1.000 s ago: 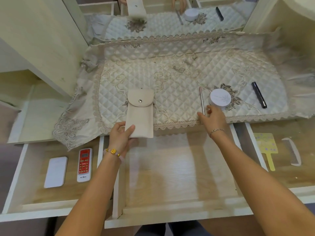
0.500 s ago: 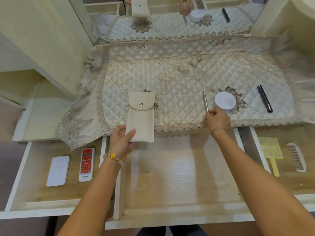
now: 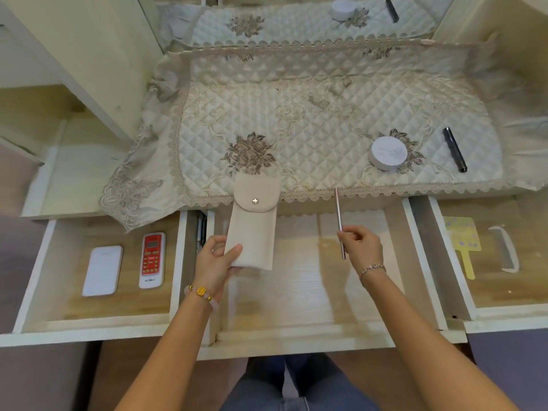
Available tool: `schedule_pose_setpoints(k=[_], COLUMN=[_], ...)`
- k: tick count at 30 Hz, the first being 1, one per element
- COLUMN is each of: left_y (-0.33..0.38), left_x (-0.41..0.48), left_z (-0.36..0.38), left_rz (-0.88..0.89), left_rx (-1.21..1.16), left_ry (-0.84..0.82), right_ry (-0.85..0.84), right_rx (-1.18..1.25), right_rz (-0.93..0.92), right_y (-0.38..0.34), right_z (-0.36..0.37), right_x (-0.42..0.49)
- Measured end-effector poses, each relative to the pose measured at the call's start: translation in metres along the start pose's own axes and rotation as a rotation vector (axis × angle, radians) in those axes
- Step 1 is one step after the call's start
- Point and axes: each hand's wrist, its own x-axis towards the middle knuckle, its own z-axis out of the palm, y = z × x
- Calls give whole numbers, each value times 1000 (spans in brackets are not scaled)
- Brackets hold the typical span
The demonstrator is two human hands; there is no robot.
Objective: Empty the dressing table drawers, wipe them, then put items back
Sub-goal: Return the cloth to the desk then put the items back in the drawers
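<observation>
gold-charm bead bracelet (image 3: pixel 201 293) left wrist, thin silver bracelet (image 3: pixel 373 267) right, blue jeans (image 3: pixel 284 387)

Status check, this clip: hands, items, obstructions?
Left hand grips beige pouch; right hand pinches slim metal stick. Both above open middle drawer. Round jar, black pen aside on cloth.

Left hand (image 3: pixel 218 259) holds a beige pouch (image 3: pixel 253 225); right hand (image 3: pixel 363 243) pinches a thin pen (image 3: pixel 339 218) above the middle drawer (image 3: pixel 296 336).

Matt cloth pouch (image 3: pixel 253 229) (metal snap), wood-grain drawer (image 3: pixel 296 292), quilted cover (image 3: pixel 311 123).
</observation>
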Motion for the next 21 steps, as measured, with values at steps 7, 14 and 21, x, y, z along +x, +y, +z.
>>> schedule_pose_setpoints(k=[7, 14, 21], left_y=[-39, -65, -96], left_x=[-19, -12, 10], left_z=[-16, -14, -14], left_rz=[-111, -212, -303], left_rx=[33, 50, 171], left_ry=[28, 53, 145], right_ry=[-107, -207, -260], right_rx=[-81, -176, -253], right_rz=[81, 169, 207], right_y=[38, 55, 63], right_z=[25, 43, 56], right_x=[-36, -42, -39])
